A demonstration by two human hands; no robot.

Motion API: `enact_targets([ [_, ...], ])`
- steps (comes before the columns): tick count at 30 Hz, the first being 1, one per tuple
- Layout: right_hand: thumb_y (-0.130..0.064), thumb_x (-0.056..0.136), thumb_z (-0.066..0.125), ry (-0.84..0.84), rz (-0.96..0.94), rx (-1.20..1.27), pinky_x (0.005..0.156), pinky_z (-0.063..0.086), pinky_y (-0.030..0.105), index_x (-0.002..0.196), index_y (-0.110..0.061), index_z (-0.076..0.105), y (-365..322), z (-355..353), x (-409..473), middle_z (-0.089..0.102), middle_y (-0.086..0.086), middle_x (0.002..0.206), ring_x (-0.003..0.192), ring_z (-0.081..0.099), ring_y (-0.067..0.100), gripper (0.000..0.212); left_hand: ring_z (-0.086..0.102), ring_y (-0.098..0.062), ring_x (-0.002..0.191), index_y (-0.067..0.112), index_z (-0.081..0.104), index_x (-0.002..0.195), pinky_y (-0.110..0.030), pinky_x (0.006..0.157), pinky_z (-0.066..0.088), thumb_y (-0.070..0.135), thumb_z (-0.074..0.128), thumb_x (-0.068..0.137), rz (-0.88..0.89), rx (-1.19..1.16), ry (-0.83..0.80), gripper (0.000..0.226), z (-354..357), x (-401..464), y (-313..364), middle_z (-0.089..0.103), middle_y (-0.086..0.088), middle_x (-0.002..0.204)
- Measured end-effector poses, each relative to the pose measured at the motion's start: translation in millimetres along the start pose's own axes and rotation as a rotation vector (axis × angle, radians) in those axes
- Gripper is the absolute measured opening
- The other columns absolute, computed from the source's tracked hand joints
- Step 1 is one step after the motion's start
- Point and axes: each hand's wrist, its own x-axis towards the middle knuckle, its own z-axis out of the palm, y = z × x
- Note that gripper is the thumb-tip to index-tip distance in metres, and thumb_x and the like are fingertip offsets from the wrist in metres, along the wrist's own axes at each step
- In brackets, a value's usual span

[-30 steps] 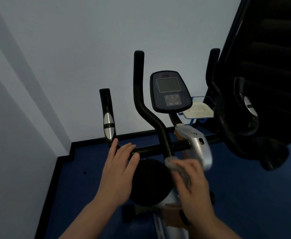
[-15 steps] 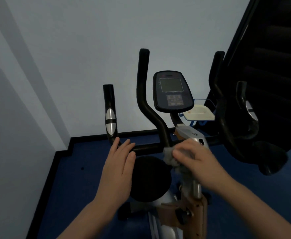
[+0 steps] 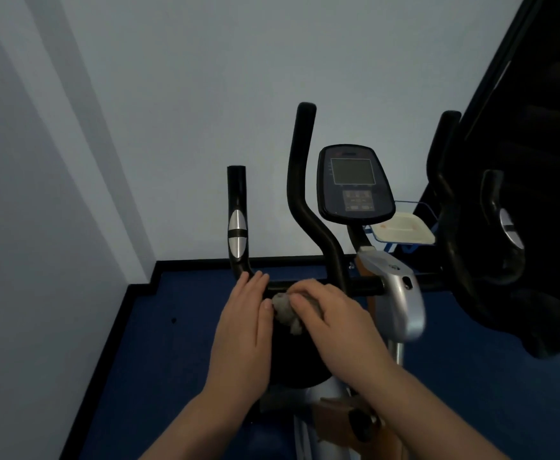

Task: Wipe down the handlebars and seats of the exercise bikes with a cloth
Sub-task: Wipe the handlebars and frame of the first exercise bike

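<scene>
An exercise bike stands in front of me with black handlebars [image 3: 300, 180] and a console [image 3: 353, 184]. My right hand [image 3: 325, 310] presses a crumpled grey cloth [image 3: 285, 310] against the horizontal bar [image 3: 365, 287], just left of the central upright. My left hand [image 3: 245, 320] lies flat with fingers together, its fingertips resting on the same bar near the left grip [image 3: 237, 227] with its silver sensor. The two hands almost touch. The seat is not in view.
A white wall rises behind and to the left. The floor [image 3: 179, 353] is blue with a black skirting. A white tray [image 3: 403, 230] sits behind the console. Another dark machine [image 3: 504, 260] stands close on the right. A black disc [image 3: 292, 370] lies under my hands.
My right hand has carried the cloth up and leftward along the horizontal bar, ending next to my left hand. The left hand has stayed on the bar.
</scene>
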Motion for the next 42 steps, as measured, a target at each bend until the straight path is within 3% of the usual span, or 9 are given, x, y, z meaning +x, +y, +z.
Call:
enact_targets([
  [5, -0.039, 0.102, 0.040, 0.006, 0.052, -0.003, 0.073, 0.048, 0.031, 0.098, -0.022, 0.062, -7.6, 6.2, 28.7, 0.064, -0.004, 0.088, 0.079, 0.058, 0.008, 0.028, 0.013, 0.017, 0.138, 0.032, 0.038, 0.142, -0.008, 0.110, 0.012, 0.044, 0.027, 0.094, -0.008, -0.047, 0.013, 0.051, 1.7, 0.4, 0.5, 0.030, 0.031, 0.143],
  [10, -0.040, 0.099, 0.043, 0.116, -0.040, 0.152, 0.078, 0.046, 0.015, 0.108, -0.039, 0.057, 6.6, 9.7, -16.2, 0.052, -0.019, 0.104, 0.093, 0.054, -0.004, 0.017, 0.013, 0.017, 0.138, 0.037, 0.039, 0.138, -0.008, 0.110, 0.012, 0.041, 0.028, 0.095, 0.012, -0.053, 0.008, 0.045, 0.7, -0.6, 0.7, 0.028, 0.035, 0.143],
  [13, -0.039, 0.100, 0.041, 0.078, -0.011, 0.096, 0.073, 0.045, 0.017, 0.103, -0.035, 0.055, 7.8, 7.3, -2.5, 0.052, -0.015, 0.100, 0.087, 0.054, -0.001, 0.015, 0.013, 0.014, 0.140, 0.038, 0.040, 0.137, -0.013, 0.112, 0.014, 0.041, 0.029, 0.095, 0.017, -0.056, 0.005, 0.043, 1.7, -0.4, 0.0, 0.030, 0.031, 0.146],
  [16, -0.036, 0.102, 0.041, 0.036, 0.045, 0.095, 0.075, 0.048, 0.027, 0.101, -0.027, 0.058, 4.3, 6.6, 20.9, 0.061, -0.006, 0.098, 0.086, 0.058, 0.005, 0.019, 0.014, 0.014, 0.140, 0.035, 0.042, 0.137, -0.004, 0.110, 0.011, 0.040, 0.029, 0.095, 0.016, -0.037, 0.009, 0.044, 1.1, 0.0, -1.7, 0.034, 0.026, 0.147],
  [21, -0.030, 0.100, 0.048, 0.128, -0.114, 0.271, 0.091, 0.040, 0.009, 0.118, -0.042, 0.053, 16.3, 14.0, -35.3, 0.043, -0.025, 0.119, 0.112, 0.048, -0.006, 0.023, 0.013, 0.016, 0.138, 0.043, 0.039, 0.134, 0.002, 0.105, 0.010, 0.042, 0.029, 0.095, 0.010, -0.024, -0.006, 0.041, -0.6, -0.8, 2.6, 0.031, 0.031, 0.146],
  [26, -0.027, 0.099, 0.049, 0.022, -0.103, 0.272, 0.091, 0.043, 0.012, 0.115, -0.036, 0.054, 22.4, 7.6, -8.3, 0.046, -0.021, 0.118, 0.108, 0.049, -0.009, 0.019, 0.015, 0.015, 0.139, 0.038, 0.042, 0.136, -0.001, 0.108, 0.012, 0.039, 0.030, 0.095, 0.019, -0.037, 0.017, 0.043, 1.8, -1.1, 1.0, 0.034, 0.028, 0.146],
  [34, -0.018, 0.098, 0.049, 0.347, -0.030, 0.488, 0.095, 0.041, 0.010, 0.130, -0.037, 0.049, 20.8, 37.9, -61.4, 0.047, -0.014, 0.131, 0.122, 0.048, -0.001, 0.037, 0.032, 0.006, 0.137, 0.034, 0.041, 0.141, -0.020, 0.114, 0.028, 0.039, 0.032, 0.100, 0.163, -0.087, -0.091, 0.043, -1.2, -6.7, 1.9, 0.042, 0.021, 0.146],
  [38, -0.019, 0.097, 0.055, 0.338, 0.078, 0.552, 0.086, 0.044, 0.012, 0.106, -0.036, 0.063, 4.9, 27.2, -36.9, 0.056, -0.012, 0.112, 0.105, 0.056, -0.002, 0.020, 0.048, -0.003, 0.128, 0.028, 0.045, 0.141, -0.025, 0.105, 0.041, 0.040, 0.034, 0.100, 0.178, -0.231, -0.249, 0.044, -4.2, -4.1, -4.1, 0.053, 0.018, 0.136],
  [42, -0.020, 0.089, 0.065, 0.688, 0.191, 0.675, 0.085, 0.044, 0.012, 0.080, -0.023, 0.067, -12.6, 53.0, -38.3, 0.061, -0.015, 0.110, 0.105, 0.058, -0.002, 0.011, 0.049, -0.002, 0.127, 0.026, 0.048, 0.139, -0.020, 0.104, 0.040, 0.033, 0.034, 0.100, 0.181, -0.318, -0.332, 0.041, -8.8, -1.6, -6.1, 0.055, 0.017, 0.135],
])
